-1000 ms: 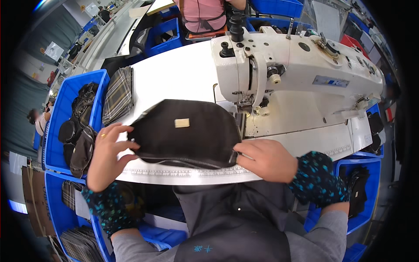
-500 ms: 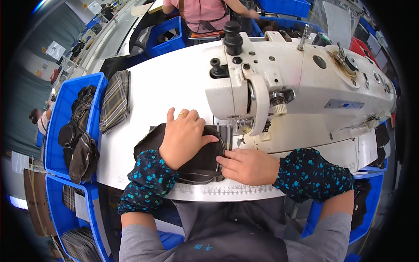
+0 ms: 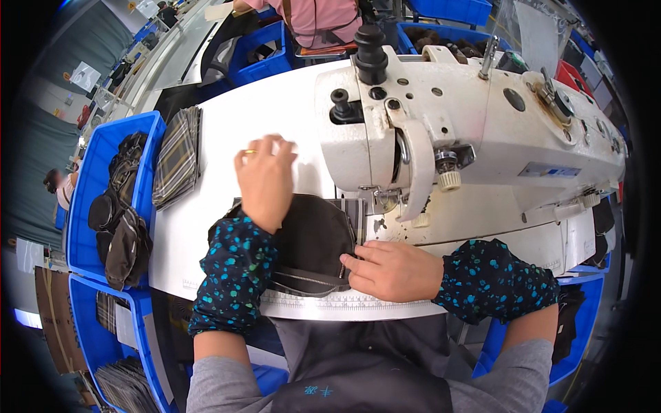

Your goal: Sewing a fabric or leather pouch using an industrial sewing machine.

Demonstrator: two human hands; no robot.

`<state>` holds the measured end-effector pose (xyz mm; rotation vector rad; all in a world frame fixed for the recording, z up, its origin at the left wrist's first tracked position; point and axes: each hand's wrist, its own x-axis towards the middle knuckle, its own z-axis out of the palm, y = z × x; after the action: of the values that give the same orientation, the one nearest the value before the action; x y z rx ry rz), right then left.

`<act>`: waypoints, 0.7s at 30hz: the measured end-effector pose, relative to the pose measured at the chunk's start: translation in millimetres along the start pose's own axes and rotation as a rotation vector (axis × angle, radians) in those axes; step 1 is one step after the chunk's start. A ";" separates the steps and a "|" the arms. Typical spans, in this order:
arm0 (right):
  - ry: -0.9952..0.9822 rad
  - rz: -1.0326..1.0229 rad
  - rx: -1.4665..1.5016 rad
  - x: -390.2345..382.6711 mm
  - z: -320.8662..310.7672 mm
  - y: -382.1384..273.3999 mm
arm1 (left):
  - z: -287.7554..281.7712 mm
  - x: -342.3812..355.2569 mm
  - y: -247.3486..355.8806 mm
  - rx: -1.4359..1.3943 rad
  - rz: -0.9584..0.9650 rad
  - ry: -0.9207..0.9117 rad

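Note:
A dark brown fabric piece with a zipper (image 3: 310,230) lies on the white sewing table, rounded at its far side. The metal zipper runs along its near edge and up the right. Under it, a strip of plaid cloth (image 3: 355,215) shows beside the sewing machine's needle area. My right hand (image 3: 396,272) pinches the piece's right edge between thumb and fingers. My left hand (image 3: 265,180) is lifted over its far left part, fingers apart, a little blurred and holding nothing; the left sleeve covers the piece's left side.
The white sewing machine (image 3: 441,131) spans the right of the table. Plaid cloth pieces (image 3: 177,157) are stacked at the left, beside a blue bin (image 3: 77,206) of dark pouches. A ruler strip (image 3: 323,304) lines the front edge. A person in pink (image 3: 327,20) sits beyond.
My left hand has lifted off the fabric and moved away and slightly left, its fingers opening. The right hand stays at the edge, and the fabric hardly moves.

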<state>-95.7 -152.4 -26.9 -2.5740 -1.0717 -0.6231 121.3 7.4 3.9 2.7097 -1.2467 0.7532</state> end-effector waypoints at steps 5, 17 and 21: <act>-0.013 0.006 0.004 0.0 -1.2 0.1 | -29.0 -1.9 0.4 -0.388 0.033 0.086; -0.016 -0.004 -0.033 0.4 -1.6 -2.6 | -40.0 -17.3 15.8 -0.365 0.250 -0.428; -0.001 -0.005 -0.059 -0.6 0.2 -3.2 | -44.0 -14.1 11.1 -0.469 0.167 -0.617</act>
<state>-98.3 -150.5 -27.1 -2.6224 -1.0760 -0.6646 87.7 21.0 34.5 2.5135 -1.5199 -0.3822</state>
